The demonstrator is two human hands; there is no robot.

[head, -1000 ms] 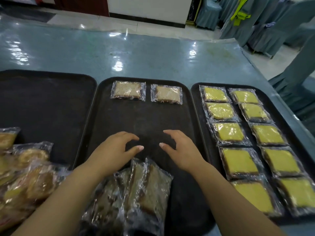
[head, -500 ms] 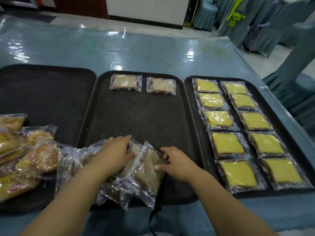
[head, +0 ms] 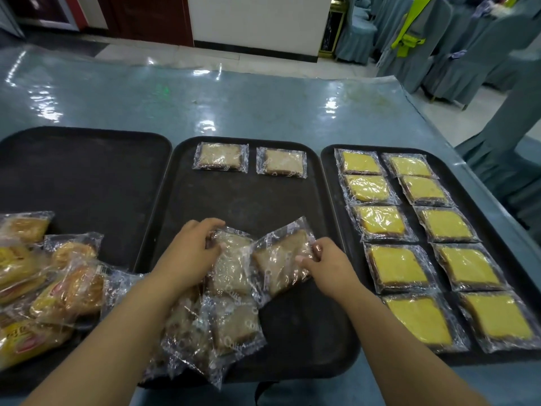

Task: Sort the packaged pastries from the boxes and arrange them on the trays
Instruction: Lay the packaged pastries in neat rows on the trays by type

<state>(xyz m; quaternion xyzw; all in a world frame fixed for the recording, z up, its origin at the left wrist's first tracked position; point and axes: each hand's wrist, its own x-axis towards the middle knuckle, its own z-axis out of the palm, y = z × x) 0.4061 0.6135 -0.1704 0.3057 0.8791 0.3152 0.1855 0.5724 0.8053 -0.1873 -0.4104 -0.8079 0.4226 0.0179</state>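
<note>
Three dark trays lie side by side on the table. On the middle tray two wrapped brown cake slices sit in a row at the far end. A pile of the same brown packets lies at its near left. My left hand grips one packet from that pile. My right hand pinches the edge of another brown packet beside it. The right tray holds two columns of wrapped yellow cakes. The left tray bears a heap of golden bun packets at its near left.
The table has a glossy teal cover, with open surface beyond the trays. Chairs in grey-blue covers stand past its far right corner. A dark strap hangs at the near edge.
Both hands dropped from above the tray's middle onto the brown packet pile. Each now holds a packet, and the two packets have been lifted and pulled apart.
</note>
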